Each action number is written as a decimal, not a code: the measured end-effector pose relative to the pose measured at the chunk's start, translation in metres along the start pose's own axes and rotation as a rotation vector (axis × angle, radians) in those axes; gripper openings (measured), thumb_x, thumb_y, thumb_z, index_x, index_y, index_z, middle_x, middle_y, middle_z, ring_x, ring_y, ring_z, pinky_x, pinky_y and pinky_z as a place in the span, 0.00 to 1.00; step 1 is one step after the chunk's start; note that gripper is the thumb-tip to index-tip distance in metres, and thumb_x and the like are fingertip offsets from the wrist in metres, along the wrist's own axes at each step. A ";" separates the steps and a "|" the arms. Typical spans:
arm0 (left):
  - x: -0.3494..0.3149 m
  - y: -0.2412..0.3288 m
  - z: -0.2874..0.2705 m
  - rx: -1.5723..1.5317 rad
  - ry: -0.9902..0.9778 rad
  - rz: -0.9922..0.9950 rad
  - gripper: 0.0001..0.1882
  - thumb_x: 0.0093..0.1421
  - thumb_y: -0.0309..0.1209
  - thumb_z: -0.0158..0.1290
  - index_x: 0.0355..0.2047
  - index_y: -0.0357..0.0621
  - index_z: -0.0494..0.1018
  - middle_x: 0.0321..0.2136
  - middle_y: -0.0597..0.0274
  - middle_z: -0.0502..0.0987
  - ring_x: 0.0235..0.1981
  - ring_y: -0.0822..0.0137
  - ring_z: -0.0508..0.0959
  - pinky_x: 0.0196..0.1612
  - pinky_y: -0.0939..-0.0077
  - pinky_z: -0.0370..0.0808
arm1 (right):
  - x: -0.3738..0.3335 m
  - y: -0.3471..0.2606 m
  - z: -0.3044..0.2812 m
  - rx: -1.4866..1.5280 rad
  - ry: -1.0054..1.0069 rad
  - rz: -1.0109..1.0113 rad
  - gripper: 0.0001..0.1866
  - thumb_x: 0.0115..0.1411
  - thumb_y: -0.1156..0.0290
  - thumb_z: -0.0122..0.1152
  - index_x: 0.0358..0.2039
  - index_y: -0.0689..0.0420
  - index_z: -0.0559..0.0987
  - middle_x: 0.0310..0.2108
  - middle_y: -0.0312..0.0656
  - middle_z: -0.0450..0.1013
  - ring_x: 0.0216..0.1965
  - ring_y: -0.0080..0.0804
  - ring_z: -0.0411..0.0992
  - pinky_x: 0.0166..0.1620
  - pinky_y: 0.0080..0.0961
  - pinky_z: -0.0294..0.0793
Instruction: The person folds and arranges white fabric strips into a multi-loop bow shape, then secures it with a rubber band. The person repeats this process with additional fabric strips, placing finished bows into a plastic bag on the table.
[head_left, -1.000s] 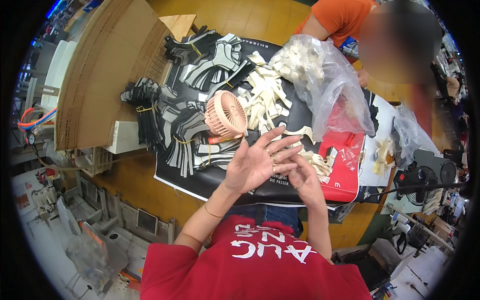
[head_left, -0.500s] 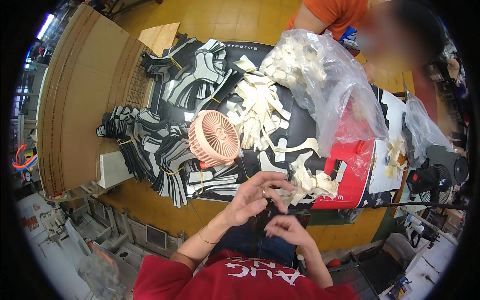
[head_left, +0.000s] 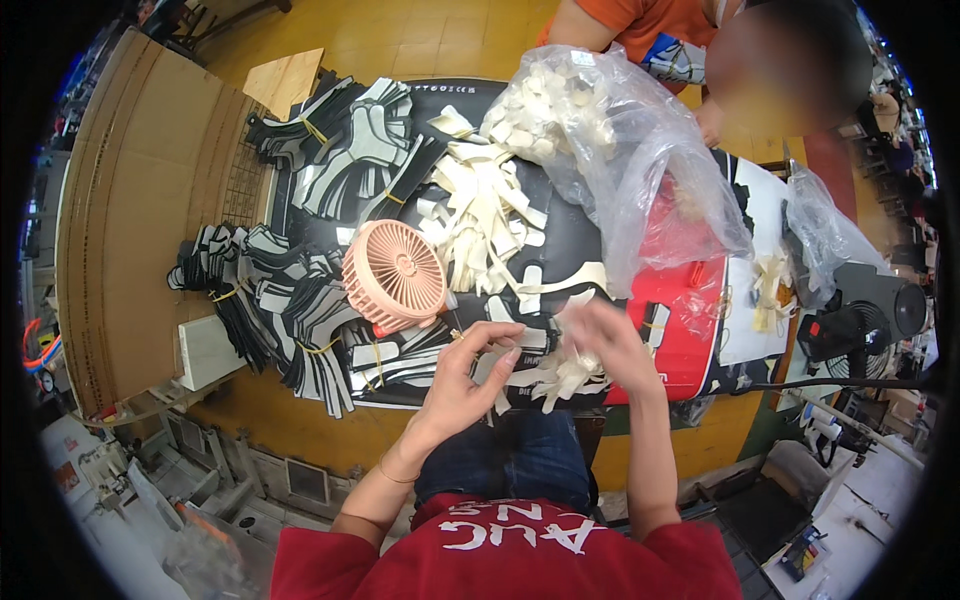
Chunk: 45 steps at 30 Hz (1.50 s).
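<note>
My left hand [head_left: 462, 378] is over the table's near edge, its fingers curved and the thumb apart from them. No held thing shows clearly in it. My right hand [head_left: 612, 345] reaches over a small heap of cream fabric pieces [head_left: 568, 382]; motion smears its fingers, so any hold is hidden. Just past the left fingertips lies a grey-and-black cut piece [head_left: 535, 338]. A pink round fan [head_left: 397, 275] stands left of my hands. Behind it spreads a larger pile of cream fabric pieces [head_left: 478, 205].
Banded bundles of grey-and-black pieces [head_left: 320, 310] cover the table's left side, beside a cardboard panel [head_left: 150, 210]. A clear plastic bag [head_left: 640, 150] of cream pieces lies at the back. A person in an orange top [head_left: 640, 20] is across the table. A black fan [head_left: 850, 325] stands right.
My right hand has risen from near my lap to the cream heap. My left hand has shifted a little left and down. The whole view has shifted slightly.
</note>
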<state>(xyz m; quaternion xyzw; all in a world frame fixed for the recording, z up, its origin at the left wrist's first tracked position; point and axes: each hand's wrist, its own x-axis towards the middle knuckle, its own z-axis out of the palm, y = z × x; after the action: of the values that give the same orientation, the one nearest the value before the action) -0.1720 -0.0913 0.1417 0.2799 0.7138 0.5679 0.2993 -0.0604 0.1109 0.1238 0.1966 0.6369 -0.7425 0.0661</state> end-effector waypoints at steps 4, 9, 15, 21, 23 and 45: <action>0.015 0.008 0.004 0.095 0.036 0.022 0.14 0.57 0.24 0.54 0.45 0.39 0.73 0.38 0.54 0.77 0.39 0.60 0.77 0.42 0.73 0.71 | 0.078 0.029 -0.039 -0.289 0.366 -0.032 0.25 0.60 0.69 0.58 0.56 0.61 0.66 0.43 0.49 0.73 0.39 0.33 0.73 0.40 0.27 0.72; 0.037 0.008 0.009 0.126 0.079 0.011 0.13 0.57 0.24 0.54 0.43 0.38 0.73 0.40 0.51 0.77 0.42 0.55 0.77 0.44 0.70 0.72 | 0.058 0.059 -0.083 -0.860 0.503 -0.067 0.28 0.50 0.68 0.67 0.52 0.59 0.69 0.38 0.50 0.71 0.36 0.45 0.72 0.41 0.36 0.71; 0.061 -0.008 0.032 0.298 0.078 0.085 0.16 0.55 0.25 0.56 0.46 0.41 0.73 0.42 0.52 0.76 0.44 0.53 0.75 0.49 0.64 0.70 | 0.041 0.075 -0.064 -0.873 0.464 0.109 0.23 0.40 0.75 0.71 0.39 0.60 0.74 0.27 0.43 0.69 0.30 0.41 0.69 0.35 0.35 0.69; 0.088 -0.019 0.058 0.719 -0.061 0.187 0.32 0.50 0.25 0.55 0.58 0.42 0.62 0.57 0.49 0.63 0.59 0.51 0.63 0.60 0.57 0.60 | 0.039 0.021 -0.053 -0.681 0.425 0.030 0.15 0.41 0.77 0.70 0.29 0.63 0.74 0.26 0.43 0.67 0.28 0.37 0.67 0.33 0.29 0.68; 0.091 -0.019 0.057 0.720 -0.101 0.192 0.32 0.51 0.25 0.54 0.58 0.42 0.61 0.55 0.47 0.66 0.60 0.53 0.63 0.61 0.58 0.58 | 0.032 -0.011 -0.040 -0.601 0.273 0.083 0.14 0.42 0.78 0.69 0.29 0.61 0.73 0.28 0.38 0.69 0.29 0.25 0.65 0.33 0.23 0.67; 0.114 -0.062 0.022 0.272 0.766 -0.164 0.28 0.51 0.26 0.56 0.52 0.35 0.61 0.36 0.46 0.71 0.37 0.46 0.72 0.41 0.59 0.68 | 0.196 -0.034 0.011 -0.269 -0.050 0.021 0.12 0.56 0.66 0.65 0.29 0.64 0.77 0.23 0.33 0.72 0.25 0.20 0.68 0.32 0.20 0.67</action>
<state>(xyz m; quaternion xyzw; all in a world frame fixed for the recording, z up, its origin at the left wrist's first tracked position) -0.2353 -0.0051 0.0645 0.0275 0.8620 0.5058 0.0165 -0.2536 0.1362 0.0823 0.1738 0.7267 -0.6545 0.1155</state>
